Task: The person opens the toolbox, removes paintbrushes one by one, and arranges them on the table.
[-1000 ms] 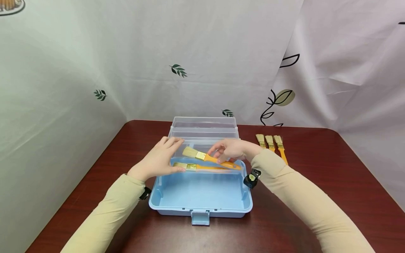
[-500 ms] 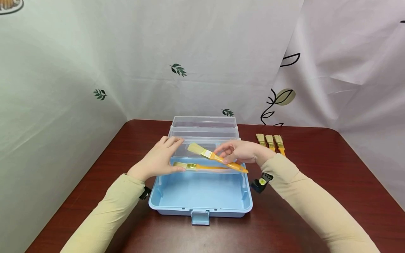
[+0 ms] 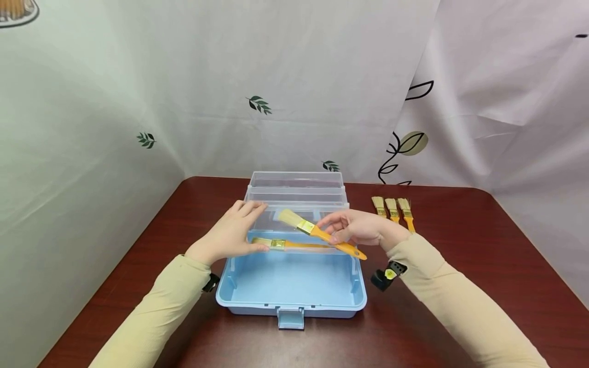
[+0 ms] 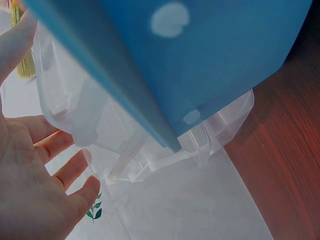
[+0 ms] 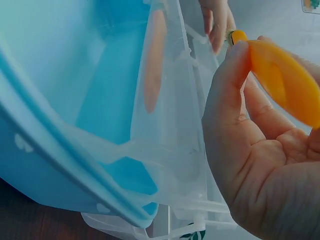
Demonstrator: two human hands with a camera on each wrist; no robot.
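My right hand (image 3: 356, 227) pinches a paintbrush (image 3: 317, 232) by its orange handle, bristles pointing up and left, over the clear trays of a blue toolbox (image 3: 290, 276). A second paintbrush (image 3: 285, 244) lies lengthwise in the lower clear tray (image 3: 322, 250). My left hand (image 3: 225, 235) holds the left end of the trays, thumb at the lower tray's front and fingers reaching the tray above. The left wrist view shows its fingers (image 4: 75, 170) against the clear plastic. Close up in the right wrist view, the held handle (image 5: 282, 82) sits between thumb and fingers.
Three more paintbrushes (image 3: 392, 207) lie side by side on the dark red table (image 3: 460, 255), right of the box. A latch (image 3: 291, 318) hangs at the box's front. A printed white cloth (image 3: 294, 76) hangs behind the table.
My right hand has moved a little right and toward me with the paintbrush, whose handle now slants more steeply. The left hand has stayed put at the trays.
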